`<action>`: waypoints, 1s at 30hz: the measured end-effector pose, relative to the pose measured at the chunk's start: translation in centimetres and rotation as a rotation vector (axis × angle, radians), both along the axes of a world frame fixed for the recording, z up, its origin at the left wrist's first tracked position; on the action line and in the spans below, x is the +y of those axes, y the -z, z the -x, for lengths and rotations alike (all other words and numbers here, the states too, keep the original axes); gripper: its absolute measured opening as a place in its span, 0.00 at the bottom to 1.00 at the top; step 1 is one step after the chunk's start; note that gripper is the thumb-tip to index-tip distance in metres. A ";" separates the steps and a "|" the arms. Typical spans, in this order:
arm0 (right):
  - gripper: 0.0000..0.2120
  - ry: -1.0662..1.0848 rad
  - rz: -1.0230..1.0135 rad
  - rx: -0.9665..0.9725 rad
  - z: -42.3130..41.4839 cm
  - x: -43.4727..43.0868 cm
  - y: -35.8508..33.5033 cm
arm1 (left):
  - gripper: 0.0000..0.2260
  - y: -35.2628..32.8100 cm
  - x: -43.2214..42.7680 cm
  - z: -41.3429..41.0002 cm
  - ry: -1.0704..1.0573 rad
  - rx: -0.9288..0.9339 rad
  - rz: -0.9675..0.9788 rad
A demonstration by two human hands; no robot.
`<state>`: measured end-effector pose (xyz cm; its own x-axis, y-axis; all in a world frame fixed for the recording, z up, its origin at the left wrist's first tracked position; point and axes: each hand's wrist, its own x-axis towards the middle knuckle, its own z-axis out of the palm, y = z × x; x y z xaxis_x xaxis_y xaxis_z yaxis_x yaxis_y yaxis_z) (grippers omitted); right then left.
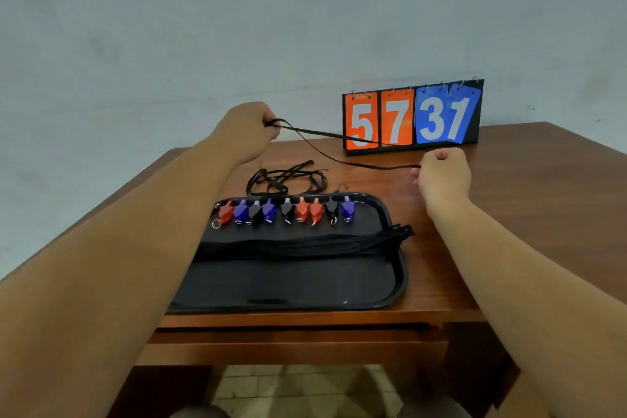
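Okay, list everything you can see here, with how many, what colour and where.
Table: one, brown wood.
Tray: one, black, on the table.
Whistles: nine, three each red, blue, black, rowed along tray's far edge.
Cord bundle: one, black, across the tray.
Loose cords: one tangle, black, behind the tray.
Stretched cord: one, black, above the table.
Scoreboard: one, orange 57, blue 31, table's back.
Left hand: grips the cord's loop.
Right hand: holds its other end.

Blk cord, blk tray, red/blue/blk whistles (scoreboard orange & blue).
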<state>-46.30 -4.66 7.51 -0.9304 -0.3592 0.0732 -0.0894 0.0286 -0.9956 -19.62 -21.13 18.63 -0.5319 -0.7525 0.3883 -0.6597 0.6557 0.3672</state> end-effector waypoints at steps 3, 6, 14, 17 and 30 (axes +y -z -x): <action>0.05 -0.026 -0.003 0.013 -0.8 0.6 -0.4 | 0.07 -0.6 0.0 -2.3 -0.017 0.019 -0.036; 0.07 -0.044 -0.007 0.045 -1.6 1.3 -0.6 | 0.05 -0.6 0.1 -4.8 -0.020 0.062 -0.128; 0.11 -0.111 -0.001 0.142 -4.2 3.3 -0.8 | 0.05 1.7 1.2 -11.0 -0.061 0.150 -0.190; 0.12 -0.141 0.018 0.169 -5.3 4.1 -0.8 | 0.01 2.9 1.7 -12.8 -0.079 0.190 -0.173; 0.09 -0.150 -0.197 0.483 -8.8 7.7 1.1 | 0.06 7.6 3.9 -17.7 -0.070 0.179 -0.202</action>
<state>-37.48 3.02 6.38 -0.7451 -0.5356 0.3975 -0.5528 0.1626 -0.8173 -1.93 -17.25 11.05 -0.4121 -0.8568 0.3100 -0.6137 0.5125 0.6006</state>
